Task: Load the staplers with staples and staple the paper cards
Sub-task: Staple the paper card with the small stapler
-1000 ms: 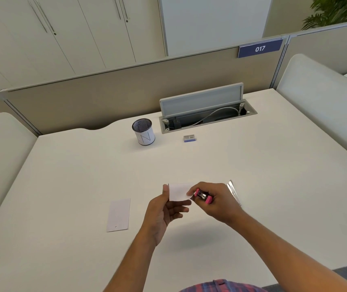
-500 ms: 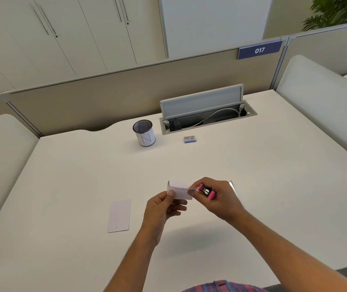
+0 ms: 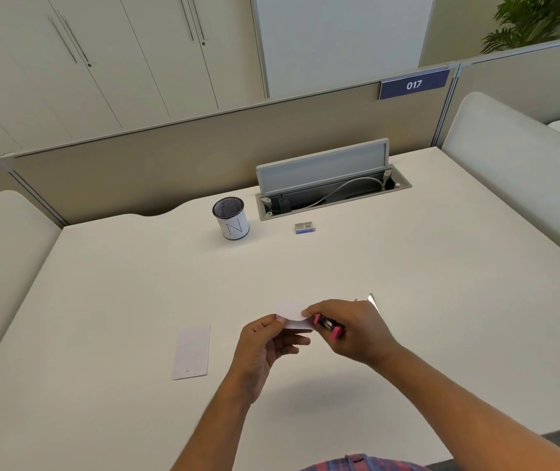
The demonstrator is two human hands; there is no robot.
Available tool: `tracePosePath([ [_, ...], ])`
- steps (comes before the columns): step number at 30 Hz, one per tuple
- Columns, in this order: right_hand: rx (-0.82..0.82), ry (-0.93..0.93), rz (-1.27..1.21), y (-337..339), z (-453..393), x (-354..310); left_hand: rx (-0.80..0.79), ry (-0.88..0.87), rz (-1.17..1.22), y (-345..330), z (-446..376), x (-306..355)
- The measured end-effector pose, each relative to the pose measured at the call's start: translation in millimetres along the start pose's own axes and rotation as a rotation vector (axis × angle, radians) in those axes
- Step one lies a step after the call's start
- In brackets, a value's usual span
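Blue partition sign (image 3: 413,85) reads "017"; mesh cup (image 3: 231,218) shows "N".

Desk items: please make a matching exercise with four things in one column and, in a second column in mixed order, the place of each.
Things:
1. stapler
2. flat card
3. staple box
4. cup

Places:
A. on the desk, just in front of the cable tray
B. in the right hand
C. on the desk, left of the hands
D. standing on the desk, left of the cable tray

Pairs: 1-B, 2-C, 3-A, 4-D
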State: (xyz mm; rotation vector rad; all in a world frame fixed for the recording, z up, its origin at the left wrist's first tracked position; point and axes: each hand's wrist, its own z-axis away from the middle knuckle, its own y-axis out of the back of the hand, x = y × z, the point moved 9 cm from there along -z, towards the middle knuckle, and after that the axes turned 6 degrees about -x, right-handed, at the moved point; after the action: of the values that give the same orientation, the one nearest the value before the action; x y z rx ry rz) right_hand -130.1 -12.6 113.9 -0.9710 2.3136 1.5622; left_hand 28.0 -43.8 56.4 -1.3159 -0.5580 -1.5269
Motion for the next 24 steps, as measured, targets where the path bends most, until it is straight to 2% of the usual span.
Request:
tracePosePath([
  [5,0.031,0.030,-0.009,5,-1,-7,-0.007,-0.027,0.017,2,1,1],
  [17,-0.062,0.064,0.016,-8,2,-2,0.002,-0.011,-0.055,-1,2,-1],
  [20,-0.036,0.016,-0.079,-9,5,4,0.049,-0.026,-0.104,4,3,-2],
  [24,0.044,-0.148,-0.164,-3,10,13,0.101,-0.033,-0.097,9,4,-2],
])
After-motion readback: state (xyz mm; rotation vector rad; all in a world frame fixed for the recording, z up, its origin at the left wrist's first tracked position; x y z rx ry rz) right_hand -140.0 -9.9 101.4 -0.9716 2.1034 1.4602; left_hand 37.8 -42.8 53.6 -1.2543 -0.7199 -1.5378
